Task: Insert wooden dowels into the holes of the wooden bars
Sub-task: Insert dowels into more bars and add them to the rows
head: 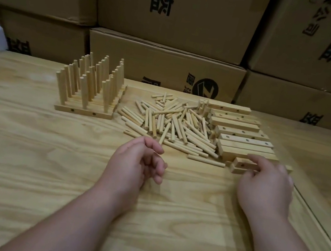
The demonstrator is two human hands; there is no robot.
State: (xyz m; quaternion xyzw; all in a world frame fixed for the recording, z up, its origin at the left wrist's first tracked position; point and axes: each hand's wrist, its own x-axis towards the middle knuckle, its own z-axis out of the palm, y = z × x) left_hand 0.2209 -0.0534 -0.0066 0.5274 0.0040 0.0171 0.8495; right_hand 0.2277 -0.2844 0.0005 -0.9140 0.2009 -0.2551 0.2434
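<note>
A person's two bare hands work at a pale wooden bench (22,155), with a loose heap of wooden dowels (171,124) at its centre. The left hand (138,162) hovers just in front of the heap, its fingers (158,168) loosely curled and holding nothing. The right hand (267,183), to the right of the heap, rests its fingers on a short wooden bar (241,164) lying on the bench; whether they grip it cannot be told. Behind that bar, right of the heap and touching it, lies a stack of drilled wooden bars (244,137). Left of the heap stand finished bars (87,91) with dowels upright in their holes. Printed cardboard boxes (180,13) are stacked behind the heap.
</note>
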